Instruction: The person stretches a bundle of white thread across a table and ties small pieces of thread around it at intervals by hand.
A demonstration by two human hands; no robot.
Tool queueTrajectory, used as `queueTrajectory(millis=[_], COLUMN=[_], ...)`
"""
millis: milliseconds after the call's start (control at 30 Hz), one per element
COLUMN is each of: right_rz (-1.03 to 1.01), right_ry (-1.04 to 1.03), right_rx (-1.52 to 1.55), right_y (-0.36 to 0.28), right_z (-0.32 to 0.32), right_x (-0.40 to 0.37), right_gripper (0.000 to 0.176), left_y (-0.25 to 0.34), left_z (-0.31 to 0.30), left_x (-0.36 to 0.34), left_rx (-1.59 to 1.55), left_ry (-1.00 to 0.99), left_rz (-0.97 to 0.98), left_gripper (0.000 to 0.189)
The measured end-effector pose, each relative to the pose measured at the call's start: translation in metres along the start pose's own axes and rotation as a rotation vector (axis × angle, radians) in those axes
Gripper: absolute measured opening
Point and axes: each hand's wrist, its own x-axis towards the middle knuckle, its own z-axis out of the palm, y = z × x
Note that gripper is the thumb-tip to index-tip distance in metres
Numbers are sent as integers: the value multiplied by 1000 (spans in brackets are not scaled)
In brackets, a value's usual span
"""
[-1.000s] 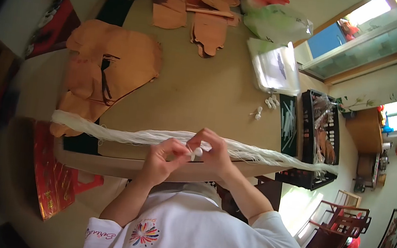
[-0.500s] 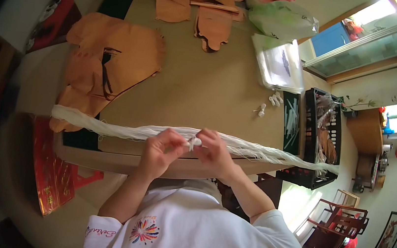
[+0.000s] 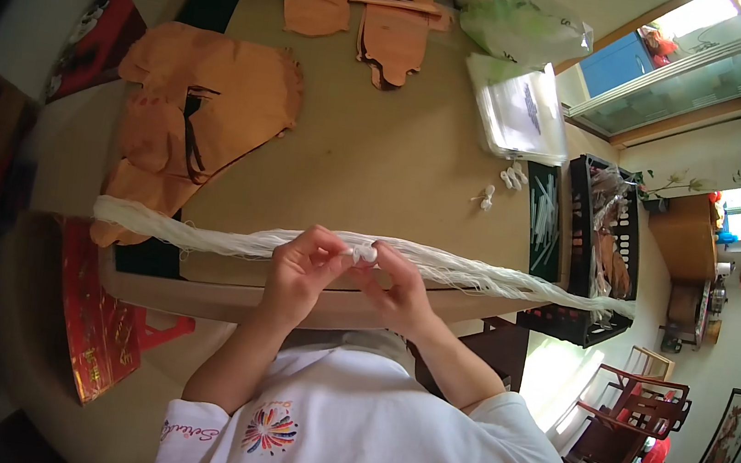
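Observation:
A small white knotted bundle (image 3: 364,255) is between my two hands, above the near edge of the table. My left hand (image 3: 303,265) pinches its left side with thumb and fingertips. On the bundle's right side, the thumb and index finger of my right hand (image 3: 394,288) are closed around it. A long skein of white thread (image 3: 476,276) stretches across the table just behind my hands, its left end lying over brown cut sheets (image 3: 221,93). Similar small white bundles (image 3: 486,198) rest on the table to the right.
Clear plastic sleeves (image 3: 522,116) and a greenish bag (image 3: 525,30) sit at the back right. White sticks (image 3: 543,223) lie beside a black crate (image 3: 579,248) of packed items. More brown pieces (image 3: 392,44) are at the back. A red box (image 3: 96,318) stands at lower left.
My right hand has shifted slightly left and down, with its fingers lower around the bundle. The bundle has risen a little and looks more compact. The camera view has shifted slightly.

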Motion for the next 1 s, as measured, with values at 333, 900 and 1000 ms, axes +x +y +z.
queueTrajectory(millis=[333, 900, 1000], right_rz=[157, 334, 342], right_ry=[547, 621, 652], right_rx=[125, -770, -833], right_y=[44, 109, 117], right_z=[-54, -178, -172], right_x=[2, 4, -3], right_gripper=[12, 27, 42], left_y=[6, 9, 9], left_z=[31, -8, -7], left_x=[5, -7, -8], left_rx=[819, 751, 749], left_ry=[-122, 63, 40], left_rz=[505, 329, 331], left_gripper=[37, 15, 14])
